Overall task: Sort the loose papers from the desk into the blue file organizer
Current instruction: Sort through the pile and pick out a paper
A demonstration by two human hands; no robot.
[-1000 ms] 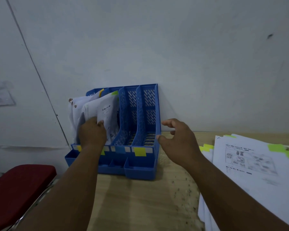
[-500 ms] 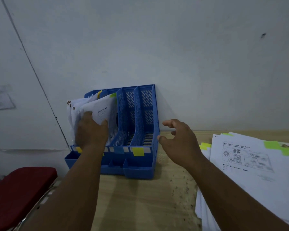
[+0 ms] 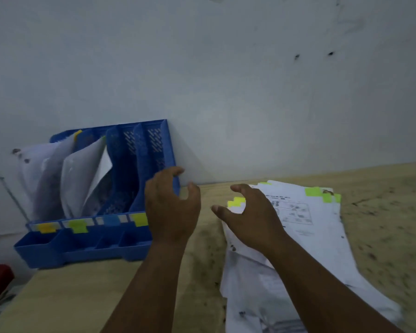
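Papers (image 3: 305, 212) lie stacked on the worktop (image 3: 382, 200); your left hand (image 3: 172, 207) and right hand (image 3: 250, 217) hover spread, empty, ready to lift the next sheet.

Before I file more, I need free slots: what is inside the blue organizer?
The blue file organizer holds white papers in its two left slots; the two right slots look empty, though their lowest part is hidden by the left hand.

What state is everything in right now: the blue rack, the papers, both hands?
Blue plastic file organizer: upright against wall, two left slots hold papers, two right slots empty.
Loose white paper stack: flat on wooden desk, unsorted.
Left hand: open, holding nothing.
Right hand: open, over stack.
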